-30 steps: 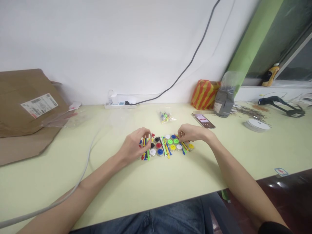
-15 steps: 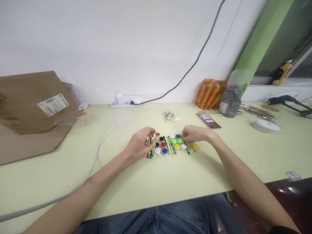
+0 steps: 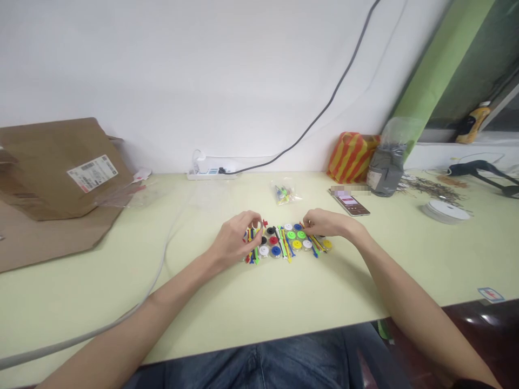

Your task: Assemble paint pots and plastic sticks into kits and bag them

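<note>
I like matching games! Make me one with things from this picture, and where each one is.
Things:
1. left hand
2. right hand
3. small plastic bag
4. phone

Places:
A. lying flat with its screen up, to the right of the bag
B. fingers over the right part of the coloured discs
C. behind the coloured discs, holding tiny coloured bits
D. curled over the left end of the coloured discs

Right pairs: 1-D, 2-B, 3-C, 4-A

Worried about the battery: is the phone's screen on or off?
On: the phone lies face up on the desk with its screen lit, showing a pinkish display.
</note>
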The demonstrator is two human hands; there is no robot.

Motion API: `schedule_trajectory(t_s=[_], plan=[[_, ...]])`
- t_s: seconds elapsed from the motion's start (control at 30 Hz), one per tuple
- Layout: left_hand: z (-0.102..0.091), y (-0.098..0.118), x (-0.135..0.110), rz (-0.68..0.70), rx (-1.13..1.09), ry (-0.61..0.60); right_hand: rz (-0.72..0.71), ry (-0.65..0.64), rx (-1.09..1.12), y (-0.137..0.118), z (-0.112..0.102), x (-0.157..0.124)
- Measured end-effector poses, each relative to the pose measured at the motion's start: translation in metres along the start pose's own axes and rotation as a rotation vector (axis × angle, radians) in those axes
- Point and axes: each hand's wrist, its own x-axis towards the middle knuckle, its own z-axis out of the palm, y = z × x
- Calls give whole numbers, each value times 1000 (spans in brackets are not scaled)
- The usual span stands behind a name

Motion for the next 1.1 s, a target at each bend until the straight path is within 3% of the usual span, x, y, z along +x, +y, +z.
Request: schedule_trajectory(t_s=[0.43, 0.73, 1.1], plan=[[-1, 0, 0, -16, -2, -18, 6, -43, 71, 2, -10, -9], [0, 0, 0, -8, -3, -15, -19, -19, 82, 0, -12, -9], [0, -1, 0, -8, 2, -15, 49, 5, 61, -1, -6, -3]])
